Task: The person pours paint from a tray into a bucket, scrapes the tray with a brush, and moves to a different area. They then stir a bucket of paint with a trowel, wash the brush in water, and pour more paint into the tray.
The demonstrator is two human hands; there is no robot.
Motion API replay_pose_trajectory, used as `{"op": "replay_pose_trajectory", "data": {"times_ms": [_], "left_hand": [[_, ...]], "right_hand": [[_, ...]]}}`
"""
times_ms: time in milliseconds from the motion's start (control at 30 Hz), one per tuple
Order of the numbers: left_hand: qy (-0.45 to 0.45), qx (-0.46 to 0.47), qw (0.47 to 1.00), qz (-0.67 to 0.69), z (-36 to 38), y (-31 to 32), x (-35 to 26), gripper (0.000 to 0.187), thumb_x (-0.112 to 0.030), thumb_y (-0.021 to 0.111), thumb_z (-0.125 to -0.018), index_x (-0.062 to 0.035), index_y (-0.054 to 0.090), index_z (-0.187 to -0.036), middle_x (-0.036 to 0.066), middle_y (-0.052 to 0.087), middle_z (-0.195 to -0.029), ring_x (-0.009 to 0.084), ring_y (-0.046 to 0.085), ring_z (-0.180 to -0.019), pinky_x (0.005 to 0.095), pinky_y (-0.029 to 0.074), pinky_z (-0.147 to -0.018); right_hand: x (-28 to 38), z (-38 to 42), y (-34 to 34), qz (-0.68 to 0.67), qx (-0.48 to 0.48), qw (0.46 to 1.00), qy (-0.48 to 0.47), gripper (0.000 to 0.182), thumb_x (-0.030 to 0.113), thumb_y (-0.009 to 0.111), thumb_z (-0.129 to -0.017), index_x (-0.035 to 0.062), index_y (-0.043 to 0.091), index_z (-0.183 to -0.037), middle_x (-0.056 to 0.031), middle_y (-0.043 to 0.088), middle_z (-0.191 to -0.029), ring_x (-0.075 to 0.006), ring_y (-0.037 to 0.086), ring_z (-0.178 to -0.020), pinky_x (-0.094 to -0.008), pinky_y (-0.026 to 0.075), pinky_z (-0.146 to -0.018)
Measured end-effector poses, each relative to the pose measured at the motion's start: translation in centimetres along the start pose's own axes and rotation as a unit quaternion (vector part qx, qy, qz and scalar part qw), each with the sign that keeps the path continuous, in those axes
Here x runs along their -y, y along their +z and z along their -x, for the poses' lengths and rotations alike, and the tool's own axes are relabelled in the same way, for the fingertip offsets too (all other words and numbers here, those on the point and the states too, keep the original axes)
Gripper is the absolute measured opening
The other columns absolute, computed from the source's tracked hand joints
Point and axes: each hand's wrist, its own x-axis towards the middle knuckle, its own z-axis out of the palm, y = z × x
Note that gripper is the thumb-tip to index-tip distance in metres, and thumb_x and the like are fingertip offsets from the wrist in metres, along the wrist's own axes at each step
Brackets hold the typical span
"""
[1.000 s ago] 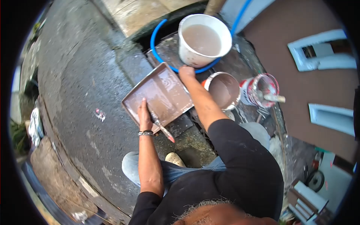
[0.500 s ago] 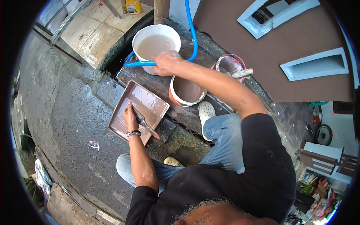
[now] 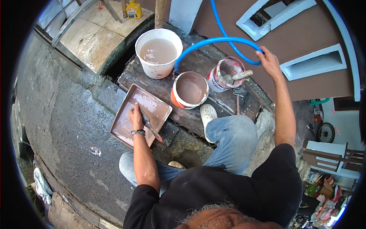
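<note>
My left hand (image 3: 136, 118) is closed around a paint-smeared brush (image 3: 151, 129) over the paint tray (image 3: 165, 111), which holds wet brown paint. On the right, my right hand (image 3: 269, 61) grips a blue hose (image 3: 225, 39) near the wall. The hose arches over the boards, and its lower end hangs between the white bucket (image 3: 158, 70) of murky water and the orange-and-white bucket (image 3: 178, 100) of brown paint. A red-stained paint can (image 3: 216, 81) stands to the right with a roller handle (image 3: 243, 74) across its rim.
Wooden boards (image 3: 127, 74) lie under the buckets. A yellow container (image 3: 134, 10) stands on the tiled step (image 3: 91, 36) at the upper left. White-framed openings (image 3: 316, 63) are set in the brown wall. My shoe (image 3: 208, 118) rests beside the orange-and-white bucket.
My right hand has moved from beside the white bucket to the far right, taking the hose with it. The hose has left the white bucket's front. My left hand has barely moved.
</note>
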Motion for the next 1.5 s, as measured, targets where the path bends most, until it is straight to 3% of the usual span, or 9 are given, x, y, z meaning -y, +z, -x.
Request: {"op": "replay_pose_trajectory", "data": {"times_ms": [267,700,833,933,1000,1133,1267,1400,1500], "left_hand": [[0.009,-0.009,1.000,-0.018,-0.5,-0.5,0.3,0.046,-0.045,0.071,-0.088,-0.0001,0.059,-0.089,0.003,0.058,-0.079,0.0130,0.052,-0.068,0.0294,0.045,-0.062],[0.070,-0.009,0.992,-0.105,0.1,-0.3,0.8,0.044,-0.043,0.069,-0.091,0.0006,0.063,-0.094,0.003,0.061,-0.078,0.0108,0.052,-0.065,0.0271,0.044,-0.058],[-0.005,0.017,0.997,-0.073,1.5,-0.9,0.4,0.039,-0.041,0.068,-0.093,-0.0028,0.067,-0.084,-0.002,0.056,-0.064,0.0103,0.048,-0.055,0.0292,0.039,-0.051],[0.029,-0.006,0.982,-0.188,1.6,-2.0,0.3,0.047,-0.044,0.064,-0.094,0.0026,0.070,-0.086,0.007,0.064,-0.067,0.0157,0.057,-0.059,0.0347,0.044,-0.056],[0.046,-0.035,0.966,-0.251,0.6,-3.4,1.7,0.054,-0.048,0.062,-0.094,0.0060,0.070,-0.092,0.015,0.069,-0.071,0.0216,0.064,-0.063,0.0375,0.049,-0.060],[0.035,-0.059,0.921,-0.384,2.2,-5.0,2.2,0.054,-0.050,0.059,-0.091,0.0028,0.071,-0.093,0.029,0.069,-0.091,0.0433,0.067,-0.093,0.0461,0.051,-0.081],[0.014,-0.082,0.950,-0.300,2.2,-6.7,3.1,0.062,-0.052,0.057,-0.093,0.0083,0.068,-0.099,0.029,0.069,-0.089,0.0354,0.070,-0.093,0.0419,0.051,-0.082],[-0.110,-0.046,0.992,-0.046,1.5,-7.9,4.0,0.070,-0.058,0.059,-0.090,0.0072,0.061,-0.116,0.020,0.067,-0.096,0.0267,0.065,-0.081,0.0387,0.052,-0.075],[-0.143,-0.024,0.989,-0.015,2.4,-7.5,2.8,0.072,-0.037,0.066,-0.081,0.0098,0.044,-0.131,0.021,0.062,-0.107,0.0285,0.065,-0.080,0.0379,0.052,-0.070]], "right_hand": [[-15.6,6.1,3.3,-0.149,-0.029,0.985,0.083,0.029,0.015,0.073,-0.085,0.0070,0.062,-0.110,-0.0023,0.056,-0.090,-0.0120,0.056,-0.082,-0.0285,0.048,-0.073],[-14.9,20.4,20.5,0.032,0.153,0.982,0.108,0.038,0.015,0.079,-0.074,0.0084,0.063,-0.109,-0.0123,0.058,-0.118,-0.0325,0.065,-0.097,-0.0437,0.054,-0.085],[-11.1,20.3,22.8,0.129,0.258,0.957,0.035,0.055,0.021,0.076,-0.079,0.0084,0.059,-0.130,-0.0166,0.052,-0.139,-0.0366,0.060,-0.114,-0.0459,0.049,-0.096],[-0.3,12.3,19.0,-0.053,0.305,0.946,0.093,0.058,0.023,0.073,-0.083,0.0092,0.055,-0.136,-0.0171,0.050,-0.143,-0.0386,0.056,-0.120,-0.0446,0.045,-0.102],[6.0,7.1,19.3,-0.057,0.113,0.977,-0.169,0.059,0.024,0.071,-0.084,0.0101,0.052,-0.139,-0.0155,0.050,-0.143,-0.0370,0.053,-0.125,-0.0435,0.044,-0.105],[15.6,-1.5,24.5,-0.002,0.088,0.925,-0.370,0.059,0.026,0.071,-0.084,0.0127,0.050,-0.138,-0.0123,0.052,-0.141,-0.0330,0.042,-0.136,-0.0467,0.042,-0.105],[18.5,-5.2,31.5,0.041,0.181,0.937,-0.295,0.023,0.029,0.070,-0.084,0.0122,0.070,-0.100,-0.0087,0.071,-0.098,-0.0327,0.062,-0.101,-0.0451,0.051,-0.086],[18.6,-5.8,30.2,0.030,0.210,0.918,-0.336,0.020,0.028,0.067,-0.087,0.0100,0.071,-0.096,-0.0160,0.067,-0.087,-0.0362,0.062,-0.089,-0.0474,0.050,-0.078],[18.6,-6.5,30.4,0.003,0.202,0.906,-0.372,0.021,0.025,0.067,-0.089,0.0058,0.070,-0.095,-0.0210,0.062,-0.077,-0.0377,0.062,-0.085,-0.0476,0.049,-0.076]]}}
